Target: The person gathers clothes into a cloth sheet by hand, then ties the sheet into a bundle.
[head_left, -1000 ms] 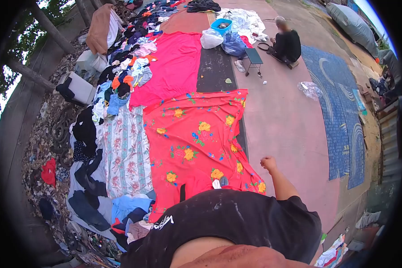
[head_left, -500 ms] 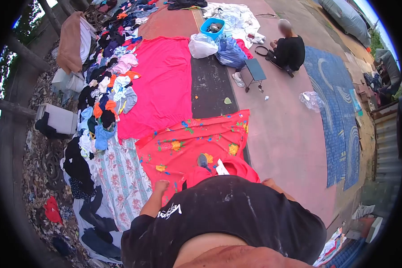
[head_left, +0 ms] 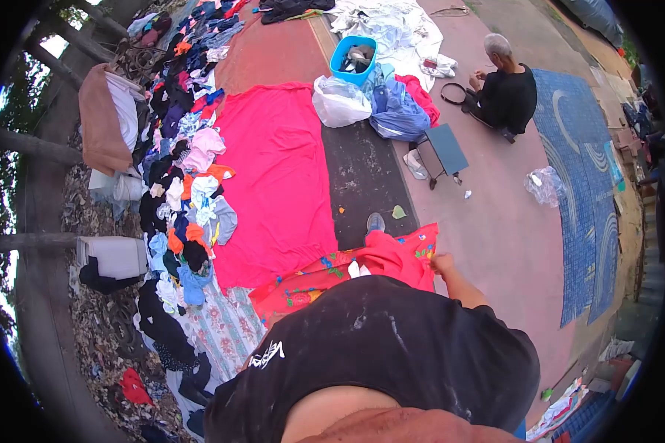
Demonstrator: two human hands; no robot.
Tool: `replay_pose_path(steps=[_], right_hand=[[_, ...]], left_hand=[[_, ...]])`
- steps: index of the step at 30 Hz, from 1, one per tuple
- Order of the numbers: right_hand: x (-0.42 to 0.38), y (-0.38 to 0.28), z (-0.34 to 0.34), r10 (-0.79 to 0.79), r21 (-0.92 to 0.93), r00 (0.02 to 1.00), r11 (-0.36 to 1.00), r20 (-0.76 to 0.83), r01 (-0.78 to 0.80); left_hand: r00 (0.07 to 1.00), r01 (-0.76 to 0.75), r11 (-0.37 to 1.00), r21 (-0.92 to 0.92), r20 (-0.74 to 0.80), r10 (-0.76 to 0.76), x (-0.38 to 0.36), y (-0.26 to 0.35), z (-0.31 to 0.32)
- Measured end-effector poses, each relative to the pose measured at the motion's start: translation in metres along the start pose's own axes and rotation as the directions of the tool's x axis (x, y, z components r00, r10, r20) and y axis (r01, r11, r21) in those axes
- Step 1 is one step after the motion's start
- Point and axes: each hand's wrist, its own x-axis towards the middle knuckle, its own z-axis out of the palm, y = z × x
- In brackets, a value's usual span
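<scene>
My right hand [head_left: 442, 263] is closed at the right edge of a red floral cloth [head_left: 303, 289], which lies partly hidden by my body. Of my left hand only a sliver of skin [head_left: 275, 318] shows by the cloth's left part, its fingers hidden behind my black shirt. A plain pink-red cloth [head_left: 273, 184] is spread just ahead, and a pale floral sheet [head_left: 225, 325] lies to the left. One shoe [head_left: 375, 222] of mine stands on the dark strip beyond the floral cloth.
Heaped clothes [head_left: 199, 192] run along the left. Ahead are a blue tub [head_left: 338, 55], plastic bags [head_left: 340, 101] and a small table [head_left: 446, 150]. Another person [head_left: 508, 92] sits at upper right, beside a blue mat [head_left: 569, 162]. A concrete block [head_left: 114, 258] stands at left.
The view has shifted forward. My right hand has come further out from my body, my left hand is now mostly hidden, and my shoe is past the floral cloth, which shows less.
</scene>
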Motion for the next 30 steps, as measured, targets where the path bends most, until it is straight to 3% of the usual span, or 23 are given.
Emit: replay_pose_path(steps=[1, 4, 8, 11, 13, 15, 18, 21, 24, 27, 28, 29, 30], right_hand=[[0.012, -0.041, -0.002, 0.011, 0.041, 1.000, 0.999, -0.016, -0.011], [0.071, -0.170, -0.013, -0.163, -0.086, 0.986, 0.983, -0.030, 0.160], [0.121, -0.322, -0.022, -0.229, -0.018, 0.971, 0.973, -0.060, 0.229], [0.145, -0.408, -0.017, -0.246, -0.023, 0.966, 0.969, -0.085, 0.245], [0.161, -0.431, -0.005, -0.230, -0.031, 0.968, 0.973, -0.102, 0.228], [0.188, -0.453, 0.008, -0.231, -0.034, 0.967, 0.973, -0.110, 0.228], [0.233, -0.442, 0.032, -0.091, -0.021, 0.976, 0.996, -0.196, 0.089], [0.241, -0.451, 0.051, 0.094, -0.079, 0.967, 0.990, -0.236, -0.115], [0.277, -0.487, 0.067, -0.013, -0.207, 0.975, 0.978, -0.221, -0.034], [0.317, -0.518, 0.076, -0.141, -0.344, 0.954, 0.938, -0.264, 0.043], [0.315, -0.556, 0.081, -0.111, -0.442, 0.955, 0.897, -0.276, -0.023], [0.353, -0.545, 0.085, -0.199, -0.541, 0.927, 0.841, -0.318, -0.005], [0.374, -0.560, 0.089, -0.157, -0.542, 0.935, 0.840, -0.318, -0.043]], left_hand=[[0.996, 0.077, 0.994, 0.083, 0.043, -0.081, 0.005, 0.013, 0.011], [0.978, 0.160, 0.972, 0.173, 0.107, -0.180, 0.035, 0.070, 0.031], [0.973, 0.195, 0.963, 0.186, 0.088, -0.214, 0.100, 0.151, 0.042], [0.970, 0.171, 0.922, 0.347, 0.102, -0.219, 0.179, 0.195, 0.034], [0.967, 0.177, 0.929, 0.325, 0.118, -0.226, 0.231, 0.235, 0.023], [0.963, 0.235, 0.971, -0.038, 0.142, -0.228, 0.263, 0.322, 0.021], [0.977, 0.161, 0.987, 0.026, 0.137, -0.163, 0.370, 0.346, 0.003], [0.976, 0.185, 0.974, 0.134, 0.092, -0.198, 0.405, 0.427, -0.007], [0.981, 0.115, 0.967, 0.228, 0.126, -0.147, 0.439, 0.464, -0.020], [0.967, 0.189, 0.965, 0.181, 0.136, -0.215, 0.442, 0.485, -0.029], [0.943, 0.280, 0.945, 0.167, 0.140, -0.303, 0.442, 0.490, -0.029], [0.913, 0.365, 0.918, 0.151, 0.132, -0.385, 0.440, 0.489, -0.032], [0.914, 0.355, 0.916, 0.189, 0.138, -0.383, 0.437, 0.482, -0.030]])
